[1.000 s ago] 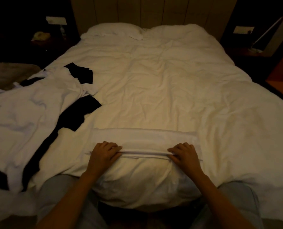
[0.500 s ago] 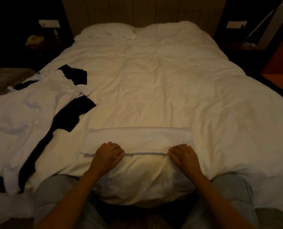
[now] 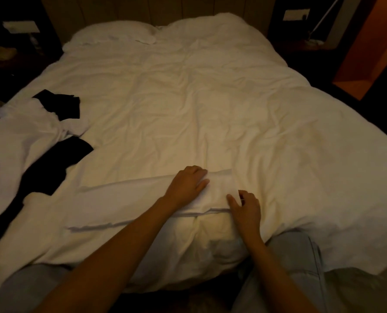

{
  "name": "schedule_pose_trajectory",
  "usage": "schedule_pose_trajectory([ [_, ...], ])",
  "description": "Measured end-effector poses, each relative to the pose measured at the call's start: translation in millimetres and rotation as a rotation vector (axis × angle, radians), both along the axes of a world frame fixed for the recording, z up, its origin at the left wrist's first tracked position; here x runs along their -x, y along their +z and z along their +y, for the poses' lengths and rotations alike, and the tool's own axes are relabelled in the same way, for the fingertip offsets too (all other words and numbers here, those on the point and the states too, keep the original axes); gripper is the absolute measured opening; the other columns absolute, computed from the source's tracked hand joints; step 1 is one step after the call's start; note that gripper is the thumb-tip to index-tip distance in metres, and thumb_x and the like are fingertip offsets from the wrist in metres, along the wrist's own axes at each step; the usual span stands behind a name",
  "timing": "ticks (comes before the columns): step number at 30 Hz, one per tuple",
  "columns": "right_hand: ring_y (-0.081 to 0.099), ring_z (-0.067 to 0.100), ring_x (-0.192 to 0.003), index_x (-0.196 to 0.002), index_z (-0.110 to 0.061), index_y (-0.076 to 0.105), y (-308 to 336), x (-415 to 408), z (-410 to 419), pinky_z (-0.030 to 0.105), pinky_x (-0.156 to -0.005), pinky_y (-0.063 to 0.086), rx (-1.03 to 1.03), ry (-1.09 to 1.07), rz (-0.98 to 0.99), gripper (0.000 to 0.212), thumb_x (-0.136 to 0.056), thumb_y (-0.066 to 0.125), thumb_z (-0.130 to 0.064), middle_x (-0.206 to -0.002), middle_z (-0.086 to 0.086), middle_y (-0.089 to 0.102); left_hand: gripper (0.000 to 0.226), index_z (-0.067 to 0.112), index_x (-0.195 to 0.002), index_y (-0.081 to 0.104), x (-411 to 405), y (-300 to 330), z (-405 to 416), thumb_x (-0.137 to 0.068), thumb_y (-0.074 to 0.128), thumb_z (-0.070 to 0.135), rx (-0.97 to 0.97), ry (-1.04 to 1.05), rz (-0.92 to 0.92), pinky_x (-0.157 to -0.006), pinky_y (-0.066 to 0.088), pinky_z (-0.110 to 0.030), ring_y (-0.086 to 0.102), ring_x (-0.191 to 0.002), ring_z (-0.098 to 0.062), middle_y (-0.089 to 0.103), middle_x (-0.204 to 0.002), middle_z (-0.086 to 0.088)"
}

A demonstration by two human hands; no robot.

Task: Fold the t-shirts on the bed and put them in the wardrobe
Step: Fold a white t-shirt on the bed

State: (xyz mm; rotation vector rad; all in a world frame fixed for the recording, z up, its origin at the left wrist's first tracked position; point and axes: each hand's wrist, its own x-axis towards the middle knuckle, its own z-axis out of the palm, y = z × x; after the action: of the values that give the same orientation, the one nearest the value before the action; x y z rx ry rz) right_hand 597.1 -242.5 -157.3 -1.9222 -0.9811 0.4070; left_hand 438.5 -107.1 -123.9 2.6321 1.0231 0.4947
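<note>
A white t-shirt already folded into a long flat strip (image 3: 129, 199) lies across the lower middle of the frame, on the near edge of the wide bed under its rumpled white duvet (image 3: 210, 105). The left hand (image 3: 185, 185) rests flat on the strip's right end, fingers (image 3: 198, 171) straight and pressing the cloth down. The right hand (image 3: 246, 212) sits just beside it at the strip's near right corner, fingers loosely spread and lightly curled — touching the fabric, it seems, though whether they pinch anything I cannot tell in this dim light.

The step in hand looks like folding the strip crosswise. Next, the right end probably needs taking by its corners and carrying over toward the left end, edges kept aligned.

At the left of the frame a loose heap of white and black t-shirts (image 3: 27, 141) waits unfolded — most of the task remains, and no wardrobe is in view.
</note>
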Motion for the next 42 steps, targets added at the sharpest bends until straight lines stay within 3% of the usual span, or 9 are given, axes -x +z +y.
schedule_pose_trajectory([
  [3,0.056,0.024,-0.080,-0.083,-0.013,0.063,-2.4,-2.2,-0.2,0.035,-0.073,0.042,-0.037,-0.015,0.034,0.024,-0.089,0.067,-0.035,-0.080,0.002,0.058,0.043,0.015,-0.133,0.057,-36.8,2.0,8.7,-0.104,0.040,0.042,0.154,0.048,0.050,-0.096,0.037,-0.035,0.053,-0.119,-0.027,0.059,-0.131,-0.007],
  [7,0.057,0.016,-0.080,-0.089,-0.017,0.066,-2.3,-6.4,-4.4,0.028,-0.071,0.042,-0.070,0.027,0.135,0.010,-0.089,0.070,-0.026,-0.081,-0.007,0.062,0.044,0.014,-0.101,0.072,-67.2,8.5,20.4,-0.100,0.045,0.048,0.222,0.072,0.039,-0.079,0.046,-0.034,0.061,-0.090,-0.021,0.069,-0.098,-0.004],
  [11,0.061,0.014,-0.070,-0.083,-0.017,0.068,-1.8,-9.0,-8.1,0.029,-0.068,0.048,-0.079,0.039,0.198,0.014,-0.092,0.068,-0.028,-0.074,-0.003,0.067,0.034,0.016,-0.093,0.070,-84.0,8.4,26.6,-0.094,0.057,0.047,0.316,0.055,0.068,-0.074,0.046,-0.031,0.061,-0.084,-0.016,0.066,-0.091,0.001],
  [16,0.058,0.005,-0.075,-0.107,-0.014,0.070,2.9,-10.5,-10.0,0.013,-0.071,0.044,-0.039,0.001,0.186,0.018,-0.095,0.063,-0.026,-0.088,-0.003,0.067,0.022,0.021,-0.075,0.061,-91.3,1.4,30.8,-0.091,0.063,0.036,0.330,0.129,-0.046,-0.067,0.042,-0.032,0.058,-0.075,-0.015,0.058,-0.076,0.007],
  [20,0.062,0.021,-0.086,-0.116,-0.013,0.069,-0.9,-11.4,-10.2,0.038,-0.084,0.052,-0.003,-0.034,0.108,0.028,-0.096,0.061,-0.029,-0.094,0.007,0.070,0.020,0.020,-0.089,0.066,-87.0,-0.2,21.5,-0.095,0.059,0.037,0.216,0.134,-0.079,-0.076,0.045,-0.034,0.060,-0.083,-0.017,0.063,-0.086,0.005],
  [25,0.056,0.022,-0.092,-0.119,-0.017,0.066,-3.9,-11.9,-14.2,0.034,-0.082,0.046,-0.031,-0.018,-0.053,0.027,-0.094,0.062,-0.028,-0.090,-0.002,0.062,0.047,0.016,-0.131,0.059,-44.0,-0.6,-4.8,-0.100,0.041,0.046,-0.064,0.103,0.006,-0.097,0.039,-0.037,0.057,-0.115,-0.025,0.062,-0.129,-0.008],
  [28,0.057,0.026,-0.098,-0.117,-0.014,0.067,-3.4,-2.9,-13.7,0.031,-0.089,0.039,-0.113,-0.018,-0.342,0.036,-0.093,0.052,-0.036,-0.105,0.006,0.066,0.061,0.013,-0.136,0.056,3.2,-10.6,-30.0,-0.097,0.029,0.051,-0.124,0.141,0.105,-0.106,0.037,-0.043,0.054,-0.126,-0.030,0.058,-0.136,-0.013],
  [33,0.052,0.024,-0.121,-0.125,-0.014,0.065,0.4,39.3,0.2,0.035,-0.104,0.038,-0.124,0.268,-0.650,0.046,-0.092,0.044,-0.040,-0.127,0.009,0.064,0.074,0.016,-0.149,0.040,80.5,-11.2,-57.6,-0.094,0.014,0.057,-0.027,0.324,0.181,-0.118,0.017,-0.043,0.033,-0.144,-0.027,0.040,-0.153,-0.012],
  [42,0.039,0.028,-0.141,-0.144,-0.017,0.048,6.7,132.7,33.9,0.041,-0.117,0.017,0.162,0.611,-0.713,0.063,-0.098,0.022,-0.051,-0.150,0.010,0.044,0.062,0.010,-0.138,0.055,192.6,-24.6,-67.2,-0.097,0.027,0.047,-0.072,0.644,0.131,-0.112,0.019,-0.042,0.047,-0.133,-0.035,0.053,-0.141,-0.019],
])
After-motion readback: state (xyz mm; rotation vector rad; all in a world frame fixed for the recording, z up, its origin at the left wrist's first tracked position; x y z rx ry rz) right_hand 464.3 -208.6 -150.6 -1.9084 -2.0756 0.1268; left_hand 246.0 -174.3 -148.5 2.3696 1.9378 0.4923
